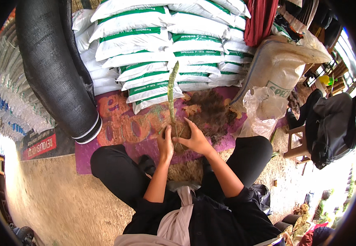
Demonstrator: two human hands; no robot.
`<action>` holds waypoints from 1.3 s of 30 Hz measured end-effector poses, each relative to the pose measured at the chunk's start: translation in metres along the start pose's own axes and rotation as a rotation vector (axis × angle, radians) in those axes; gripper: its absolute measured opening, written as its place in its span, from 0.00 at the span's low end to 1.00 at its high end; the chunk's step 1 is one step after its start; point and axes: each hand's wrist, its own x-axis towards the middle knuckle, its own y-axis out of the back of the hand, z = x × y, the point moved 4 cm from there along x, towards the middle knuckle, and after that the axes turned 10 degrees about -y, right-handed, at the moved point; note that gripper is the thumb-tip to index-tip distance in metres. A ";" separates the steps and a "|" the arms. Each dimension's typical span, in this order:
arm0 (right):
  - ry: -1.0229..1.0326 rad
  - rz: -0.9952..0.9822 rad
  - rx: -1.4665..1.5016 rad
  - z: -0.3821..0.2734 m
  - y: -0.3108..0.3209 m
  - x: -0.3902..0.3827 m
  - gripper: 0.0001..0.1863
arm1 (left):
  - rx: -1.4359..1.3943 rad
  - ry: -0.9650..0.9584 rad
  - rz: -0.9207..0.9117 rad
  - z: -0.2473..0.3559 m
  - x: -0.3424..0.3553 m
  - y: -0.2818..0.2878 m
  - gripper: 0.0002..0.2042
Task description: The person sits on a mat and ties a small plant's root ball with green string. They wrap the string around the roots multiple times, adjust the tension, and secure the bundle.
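We've got both hands wrapped around a brown fibrous root ball (181, 132), left hand (165, 144) cupping its left side and right hand (194, 140) gripping the right. It sits on the purple mat (116, 127) between our knees, with a tall green mottled leaf (171, 88) sticking straight up. Loose soil pile (213, 112) lies just beside it, stacked white-and-green sacks (165, 45) behind.

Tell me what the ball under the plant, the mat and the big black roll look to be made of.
Ball between the left hand and right hand: brown, rough, fibrous, probably soil wrapped in moss or coir with thin string. Mat: purple printed sheet, smooth, likely vinyl. Black roll: matte fine mesh, probably woven plastic shade net.
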 end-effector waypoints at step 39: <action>-0.491 -0.063 -0.124 0.239 -0.122 0.132 0.47 | 0.060 0.387 0.321 -0.128 0.052 0.085 0.27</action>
